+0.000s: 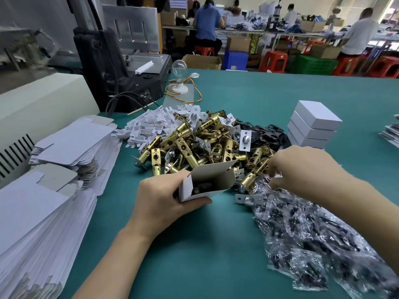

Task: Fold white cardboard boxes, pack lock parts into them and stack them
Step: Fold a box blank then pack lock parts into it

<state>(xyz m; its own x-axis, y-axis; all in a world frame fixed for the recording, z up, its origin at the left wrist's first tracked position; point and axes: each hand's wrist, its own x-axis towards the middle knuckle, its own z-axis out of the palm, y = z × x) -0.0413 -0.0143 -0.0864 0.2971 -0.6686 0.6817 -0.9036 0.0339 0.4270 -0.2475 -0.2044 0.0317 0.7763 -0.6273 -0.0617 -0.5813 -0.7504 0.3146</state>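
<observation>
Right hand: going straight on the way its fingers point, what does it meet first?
Probably the brass latch bolts at the pile's near edge, just left of the right hand; past them, the open white box held in the left hand. Depth is unclear from one view.

table (280,93): covered in green | left: flat box blanks (71,143) laid in two stacks | centre: brass latches (194,145) heaped, white card inserts (151,124) behind, black plates (265,132) beside | right: closed white boxes (313,126) stacked (edges squared) | near right: clear bags (313,234) of dark parts spread
</observation>
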